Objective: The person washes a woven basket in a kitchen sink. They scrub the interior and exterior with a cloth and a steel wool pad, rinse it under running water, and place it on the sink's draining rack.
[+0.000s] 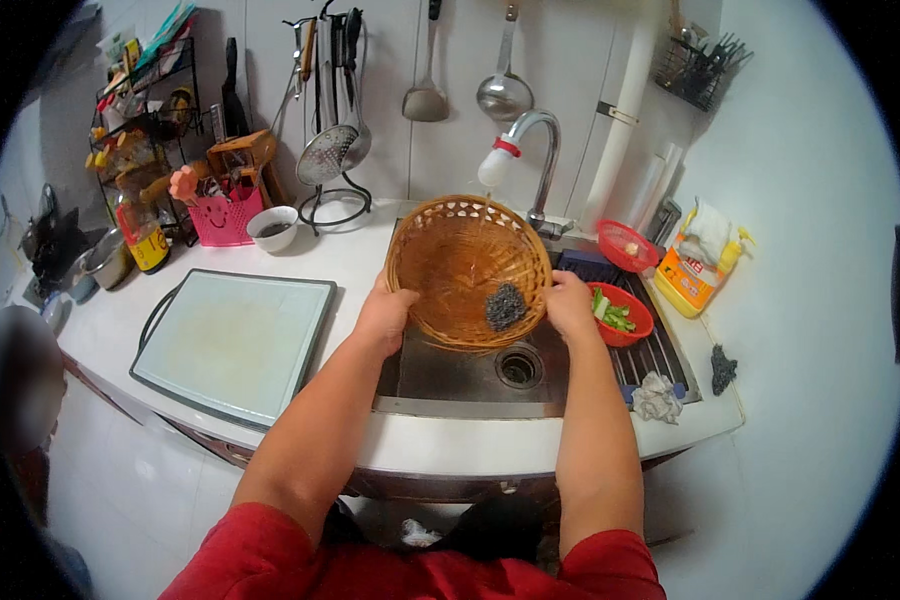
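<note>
A round wicker basket (450, 277) is held over the steel sink (442, 375), under the faucet (547, 150), with water running into it. My left hand (387, 313) grips the basket's left rim, thumb over the edge. On the opposite rim my right hand (570, 304) is closed. Inside the basket, at its lower right, lies a grey steel wool scourer (505, 307). Below the basket the sink's drain (519, 366) is visible. Just right of my right hand stands a red plastic basket with cut green vegetables (613, 315).
A cutting board (232, 341) lies on the left counter, near a white bowl (273, 229) and a utensil stand (335, 214). To the right are a red colander (626, 246), a yellow detergent bottle (694, 270), a crumpled cloth (656, 398) and a dark scourer (723, 370). Another person (22, 382) is at far left.
</note>
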### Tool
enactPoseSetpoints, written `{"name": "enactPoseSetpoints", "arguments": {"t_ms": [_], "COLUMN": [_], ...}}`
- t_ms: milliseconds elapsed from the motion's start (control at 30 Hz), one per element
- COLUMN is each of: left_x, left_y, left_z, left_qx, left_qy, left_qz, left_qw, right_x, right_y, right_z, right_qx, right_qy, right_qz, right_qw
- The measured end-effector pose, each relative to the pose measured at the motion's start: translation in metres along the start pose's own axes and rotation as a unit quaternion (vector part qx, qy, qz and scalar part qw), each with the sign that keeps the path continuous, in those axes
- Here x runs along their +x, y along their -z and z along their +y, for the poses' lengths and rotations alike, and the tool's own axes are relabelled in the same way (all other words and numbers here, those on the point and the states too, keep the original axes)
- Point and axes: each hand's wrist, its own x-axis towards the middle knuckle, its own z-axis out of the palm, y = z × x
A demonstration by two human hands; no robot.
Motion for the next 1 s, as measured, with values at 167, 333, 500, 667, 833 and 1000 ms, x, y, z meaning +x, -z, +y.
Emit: {"name": "enactPoseSetpoints", "arguments": {"t_ms": [167,333,500,667,833,1000], "left_x": [-0.002,0.006,0.004,-0.023,-0.001,-0.002], "left_y": [-0.003,0.001,0.001,-0.024,-0.003,-0.009], "left_z": [0.007,-0.011,-0.009,0.021,-0.017,-0.005], "left_qx": [-0.037,-0.025,0.046,0.119,0.134,0.081], "left_qy": [0.208,0.297,0.315,0.240,0.043,0.091], "left_qz": [-0.018,-0.046,-0.087,0.015,0.030,-0.004], "left_qw": [0.977,0.954,0.944,0.963,0.990,0.993], "right_x": [-0.015,-0.023,-0.005,-0.023,-0.032,-0.022], "right_y": [0.021,0.036,0.046,0.032,-0.001,-0.001], "right_z": [-0.047,-0.062,-0.024,-0.025,-0.024,-0.009], "right_qx": [-0.138,-0.053,-0.093,-0.186,-0.132,-0.108], "right_qy": [0.134,0.093,0.005,-0.168,-0.234,-0.172], "right_qz": [0.108,0.131,0.058,-0.188,-0.346,-0.209], "right_qw": [0.975,0.986,0.994,0.950,0.899,0.957]}}
